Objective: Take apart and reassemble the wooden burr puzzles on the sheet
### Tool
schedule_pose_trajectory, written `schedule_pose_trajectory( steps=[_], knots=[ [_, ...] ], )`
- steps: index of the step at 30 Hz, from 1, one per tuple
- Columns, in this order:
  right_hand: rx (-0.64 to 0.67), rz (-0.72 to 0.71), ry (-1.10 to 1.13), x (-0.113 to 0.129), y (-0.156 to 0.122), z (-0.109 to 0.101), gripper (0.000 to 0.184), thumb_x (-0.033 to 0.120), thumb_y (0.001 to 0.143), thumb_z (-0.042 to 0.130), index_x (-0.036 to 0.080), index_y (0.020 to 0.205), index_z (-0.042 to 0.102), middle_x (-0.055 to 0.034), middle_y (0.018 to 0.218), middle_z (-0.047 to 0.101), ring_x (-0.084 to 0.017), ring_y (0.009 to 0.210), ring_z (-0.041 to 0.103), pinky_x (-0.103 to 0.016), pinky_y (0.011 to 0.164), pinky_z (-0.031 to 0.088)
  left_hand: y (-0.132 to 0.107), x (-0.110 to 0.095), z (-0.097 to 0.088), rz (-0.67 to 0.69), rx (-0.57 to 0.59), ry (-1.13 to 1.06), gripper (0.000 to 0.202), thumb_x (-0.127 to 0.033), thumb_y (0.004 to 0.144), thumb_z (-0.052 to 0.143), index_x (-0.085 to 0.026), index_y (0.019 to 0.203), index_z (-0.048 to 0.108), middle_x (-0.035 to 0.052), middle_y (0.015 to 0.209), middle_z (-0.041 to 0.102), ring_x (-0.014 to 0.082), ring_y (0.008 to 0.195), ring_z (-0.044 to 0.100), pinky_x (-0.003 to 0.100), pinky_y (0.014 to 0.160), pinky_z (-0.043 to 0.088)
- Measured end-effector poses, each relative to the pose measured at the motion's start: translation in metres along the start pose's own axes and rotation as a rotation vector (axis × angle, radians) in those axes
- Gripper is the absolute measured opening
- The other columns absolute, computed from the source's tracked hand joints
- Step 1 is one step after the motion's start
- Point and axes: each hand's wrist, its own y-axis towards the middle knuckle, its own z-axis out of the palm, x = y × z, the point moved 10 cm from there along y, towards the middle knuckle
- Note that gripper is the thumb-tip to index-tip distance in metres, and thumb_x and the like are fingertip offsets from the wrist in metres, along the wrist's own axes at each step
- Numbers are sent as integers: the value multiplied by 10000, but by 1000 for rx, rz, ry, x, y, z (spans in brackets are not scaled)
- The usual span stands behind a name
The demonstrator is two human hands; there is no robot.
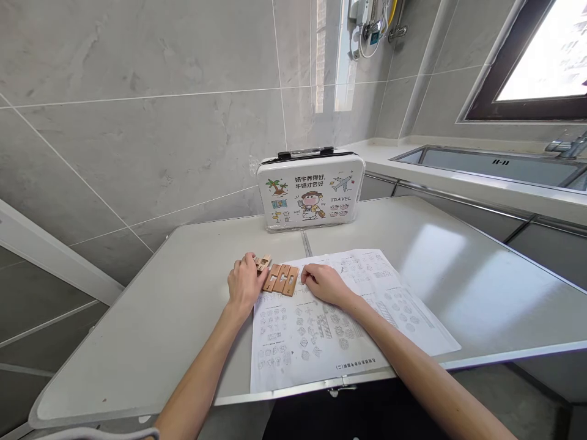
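Note:
My left hand [244,283] is closed around a pale notched wooden block [263,263], its fingers over the far left side and its thumb at the near side. Beside it, several flat brown wooden pieces [281,279] with cut-out slots lie side by side on a printed paper sheet [316,360]. My right hand [326,285] rests on the sheet just right of these pieces, apart from them. Its fingers are curled in, and nothing shows between them. The sheet carries rows of small line drawings of assembled shapes.
A white cartoon-printed case [312,192] with a black handle stands upright at the table's back, against the grey tiled wall. The folding table [151,342] has a seam down its middle. To the right are a counter with a sink [486,165] and a window [545,61].

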Motion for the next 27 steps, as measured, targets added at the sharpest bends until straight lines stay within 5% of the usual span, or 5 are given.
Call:
schedule_pose_trajectory(
  steps=[4,7,11,14,27],
  knots=[
    [-26,10,52,1,1,-4,207,74,882,504,209,829,650,-5,837,711,-162,748,593,-284,710,413,-2,-9,-13,64,-134,-69,343,-436,989,630,-192,1221,563,109,1126,740,300,1064,676,370,772,525],
    [-5,60,342,1,2,-5,113,239,969,553,217,1005,657,-26,981,724,-155,755,636,-277,667,479,-7,-22,-23,147,-227,-160,347,-438,996,629,-200,1239,560,105,1154,732,283,1073,677,375,830,532],
    [182,134,952,14,-3,9,483,487,980,658,270,1392,529,-105,1343,641,-216,1021,700,-293,655,586,-19,-48,-25,280,-224,-303,343,-437,1004,633,-216,1256,563,108,1199,717,270,1118,666,387,934,531],
    [297,122,1193,30,-9,17,593,490,982,686,294,1492,458,-93,1330,654,-209,1059,705,-371,845,639,-31,-70,-23,390,-174,-413,338,-441,1008,629,-227,1263,568,115,1243,702,274,1161,659,410,969,539],
    [295,210,1440,20,-6,31,283,417,982,709,141,1046,713,-102,1003,773,-191,876,748,-336,813,647,-46,-90,-26,602,-140,-607,440,-418,1008,652,-259,1393,511,94,1339,678,251,1245,657,407,1027,557]
  ],
)
